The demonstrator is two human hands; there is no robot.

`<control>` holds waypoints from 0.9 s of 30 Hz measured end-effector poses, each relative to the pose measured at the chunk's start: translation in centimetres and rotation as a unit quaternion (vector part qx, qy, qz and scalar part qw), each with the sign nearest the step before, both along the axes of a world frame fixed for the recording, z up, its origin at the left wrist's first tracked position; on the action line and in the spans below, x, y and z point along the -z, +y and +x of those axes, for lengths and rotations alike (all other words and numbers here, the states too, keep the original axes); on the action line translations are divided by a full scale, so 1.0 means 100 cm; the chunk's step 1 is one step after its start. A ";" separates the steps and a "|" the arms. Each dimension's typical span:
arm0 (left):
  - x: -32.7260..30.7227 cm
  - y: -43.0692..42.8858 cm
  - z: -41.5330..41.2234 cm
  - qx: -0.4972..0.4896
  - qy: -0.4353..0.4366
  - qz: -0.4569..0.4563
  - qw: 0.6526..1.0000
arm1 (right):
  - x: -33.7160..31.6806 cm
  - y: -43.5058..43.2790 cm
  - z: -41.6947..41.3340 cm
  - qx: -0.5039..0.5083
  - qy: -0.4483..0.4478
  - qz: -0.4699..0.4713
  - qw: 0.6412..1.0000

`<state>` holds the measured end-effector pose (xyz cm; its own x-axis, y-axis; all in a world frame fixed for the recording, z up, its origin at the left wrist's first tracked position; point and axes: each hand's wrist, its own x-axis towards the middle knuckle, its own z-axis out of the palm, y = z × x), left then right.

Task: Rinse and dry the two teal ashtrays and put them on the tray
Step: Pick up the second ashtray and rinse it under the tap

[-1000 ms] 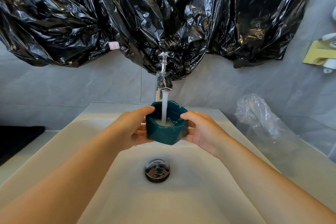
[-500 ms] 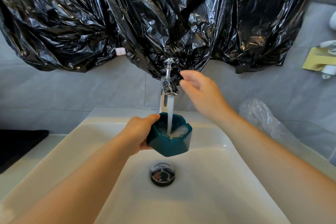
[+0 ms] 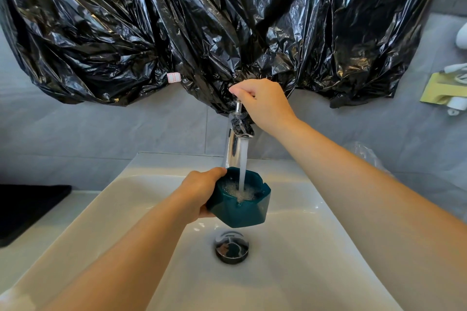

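Observation:
One teal ashtray is held over the white sink, under the running chrome faucet. Water streams into its bowl and foams there. My left hand grips the ashtray by its left wall, thumb over the rim. My right hand is raised to the top of the faucet, its fingers curled round the handle. The second ashtray and the tray are not in view.
Crumpled black plastic sheeting hangs over the wall above the faucet. A chrome drain plug sits in the basin. A black mat lies on the left counter, clear plastic on the right. A yellow holder hangs at the far right.
My right hand let go of the ashtray and rose to the faucet handle, where it now grips. My left hand alone holds the ashtray under the stream.

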<state>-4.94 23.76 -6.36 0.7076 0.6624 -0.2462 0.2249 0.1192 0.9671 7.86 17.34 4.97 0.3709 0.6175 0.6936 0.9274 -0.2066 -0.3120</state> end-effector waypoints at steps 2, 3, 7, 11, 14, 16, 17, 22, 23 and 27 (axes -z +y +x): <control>0.000 0.001 0.000 0.004 0.001 0.005 1.000 | 0.001 -0.002 -0.004 -0.008 -0.001 0.010 1.000; 0.000 0.000 0.000 0.004 0.002 0.006 1.000 | 0.002 -0.004 -0.006 -0.010 0.003 0.014 1.000; -0.001 0.000 0.000 0.005 0.010 0.008 1.000 | 0.022 -0.013 -0.012 -0.027 0.025 0.025 0.999; -0.004 -0.003 -0.002 0.010 0.012 0.022 1.000 | 0.024 -0.025 -0.018 -0.055 0.075 0.005 0.996; -0.006 -0.005 -0.003 0.010 0.012 0.040 0.999 | 0.020 -0.040 -0.027 -0.047 0.095 0.038 0.994; -0.007 -0.004 -0.003 0.011 0.006 0.055 0.998 | 0.031 -0.059 -0.034 -0.043 0.117 0.062 0.990; -0.008 -0.004 -0.003 0.011 0.001 0.062 0.998 | 0.041 -0.072 -0.037 -0.041 0.132 0.063 0.988; -0.010 -0.011 -0.001 0.013 -0.022 0.170 0.985 | 0.100 -0.135 -0.030 0.004 0.238 0.059 0.969; -0.012 -0.014 -0.001 0.017 -0.027 0.205 0.978 | 0.107 -0.146 -0.028 0.017 0.252 0.068 0.965; -0.015 -0.023 -0.005 0.030 -0.042 0.305 0.951 | 0.128 -0.173 -0.018 0.064 0.270 0.084 0.957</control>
<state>-5.43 21.50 -4.84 0.7483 0.6222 0.2300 0.1335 -0.4808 0.8666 6.04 0.04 -7.79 0.7686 0.4399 0.4646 0.5916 -0.2120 -0.7779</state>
